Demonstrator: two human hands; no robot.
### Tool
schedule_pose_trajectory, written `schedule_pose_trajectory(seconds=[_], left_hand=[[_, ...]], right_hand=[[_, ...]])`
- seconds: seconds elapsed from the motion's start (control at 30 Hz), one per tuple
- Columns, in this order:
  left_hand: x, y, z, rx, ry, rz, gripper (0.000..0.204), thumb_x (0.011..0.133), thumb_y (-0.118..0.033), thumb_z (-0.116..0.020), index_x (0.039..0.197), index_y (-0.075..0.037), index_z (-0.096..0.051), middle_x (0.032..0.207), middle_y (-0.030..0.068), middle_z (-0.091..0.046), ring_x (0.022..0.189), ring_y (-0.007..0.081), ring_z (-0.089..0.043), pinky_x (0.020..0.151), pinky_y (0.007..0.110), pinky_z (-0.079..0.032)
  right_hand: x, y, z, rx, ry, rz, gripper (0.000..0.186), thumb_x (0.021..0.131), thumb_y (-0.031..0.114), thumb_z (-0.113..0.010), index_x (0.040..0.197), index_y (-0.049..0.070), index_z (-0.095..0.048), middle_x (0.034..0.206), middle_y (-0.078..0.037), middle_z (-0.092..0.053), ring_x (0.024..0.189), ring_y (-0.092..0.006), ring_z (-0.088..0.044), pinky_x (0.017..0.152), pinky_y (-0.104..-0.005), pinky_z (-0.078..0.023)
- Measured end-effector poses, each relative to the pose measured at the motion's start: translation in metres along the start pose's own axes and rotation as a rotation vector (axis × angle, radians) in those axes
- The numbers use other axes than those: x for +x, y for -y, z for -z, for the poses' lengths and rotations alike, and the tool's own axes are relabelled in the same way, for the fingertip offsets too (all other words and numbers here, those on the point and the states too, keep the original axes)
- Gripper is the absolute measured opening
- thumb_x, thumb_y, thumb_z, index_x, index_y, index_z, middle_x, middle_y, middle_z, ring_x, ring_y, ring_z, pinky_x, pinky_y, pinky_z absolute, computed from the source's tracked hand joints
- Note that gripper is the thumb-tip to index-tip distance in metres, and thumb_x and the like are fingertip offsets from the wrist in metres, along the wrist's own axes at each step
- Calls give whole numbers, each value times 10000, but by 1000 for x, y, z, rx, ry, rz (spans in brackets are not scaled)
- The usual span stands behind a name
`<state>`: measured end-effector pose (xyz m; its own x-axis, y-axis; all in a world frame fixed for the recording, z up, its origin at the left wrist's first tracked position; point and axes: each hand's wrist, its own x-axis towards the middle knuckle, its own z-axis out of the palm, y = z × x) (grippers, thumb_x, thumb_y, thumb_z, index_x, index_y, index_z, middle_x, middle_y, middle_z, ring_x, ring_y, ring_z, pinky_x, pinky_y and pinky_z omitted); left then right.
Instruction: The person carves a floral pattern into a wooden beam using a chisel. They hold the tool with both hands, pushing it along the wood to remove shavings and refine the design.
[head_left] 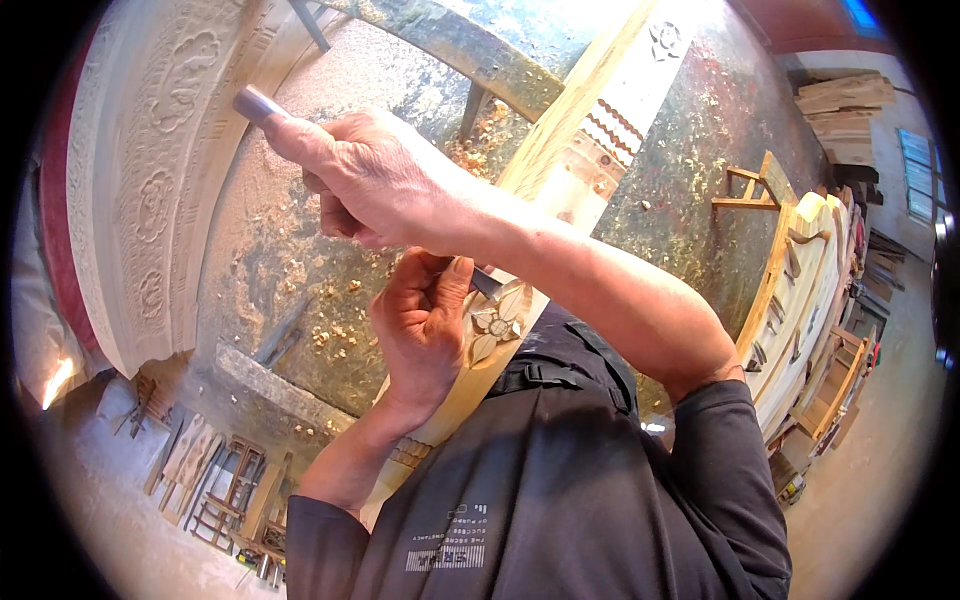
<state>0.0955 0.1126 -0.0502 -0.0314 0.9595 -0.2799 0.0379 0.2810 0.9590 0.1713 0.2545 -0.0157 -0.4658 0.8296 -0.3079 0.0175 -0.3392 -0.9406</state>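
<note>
A carving chisel (486,283) runs slantwise through both of my hands, its steel blade tip down on a pale wooden board (545,215). Near that tip, a carved flower (495,324) with leaves stands out of the wood. My left hand (420,308) is closed, fingers pinching the blade low down beside the carving. Above it, my right hand (375,180) is wrapped around what appears to be the upper handle, thumb stretched along it. A grey rounded end pokes out past the thumb. Most of the handle is hidden by my right hand.
A large carved panel (160,190) stands on the left. Wood shavings (335,345) litter the floor beneath a worn trestle beam (455,50). On the right, a bench (800,300) carries several hand tools. Stacked planks (845,105) lie at the back right.
</note>
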Motion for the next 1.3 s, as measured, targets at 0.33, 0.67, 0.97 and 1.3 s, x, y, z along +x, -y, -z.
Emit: schedule_pose_trajectory(seconds=[0.33,0.67,0.97,1.3], left_hand=[[1,-6,-1,-14,-9,28,111,1062,-119,-675,1093,-18,-712,916,6,-726,820,51,-633,736,232,-538],[2,-9,-1,-6,-4,32,120,1066,-131,-672,1084,-19,-711,891,-11,-713,805,46,-618,729,233,-531],[2,-6,1,24,0,43,117,1064,-128,-676,1082,-17,-709,896,-5,-717,824,49,-624,735,229,-529],[-1,-1,-1,20,4,73,129,1043,-60,-685,1128,37,-682,976,25,-737,909,72,-627,807,255,-524]], right_hand=[[-1,2,2,-7,1,-26,799,1080,656,-454,667,0,-648,571,-80,-646,524,-158,-651,530,-365,-544],[2,-1,0,17,-16,-33,785,1088,626,-460,657,1,-656,589,-102,-670,519,-162,-651,533,-374,-547],[1,-1,0,-43,-25,-43,790,1089,625,-449,673,-10,-670,591,-108,-671,550,-186,-674,589,-399,-572],[-1,-16,-6,1,2,-31,806,1040,747,-448,578,89,-512,525,-28,-528,466,-92,-498,458,-306,-441]])
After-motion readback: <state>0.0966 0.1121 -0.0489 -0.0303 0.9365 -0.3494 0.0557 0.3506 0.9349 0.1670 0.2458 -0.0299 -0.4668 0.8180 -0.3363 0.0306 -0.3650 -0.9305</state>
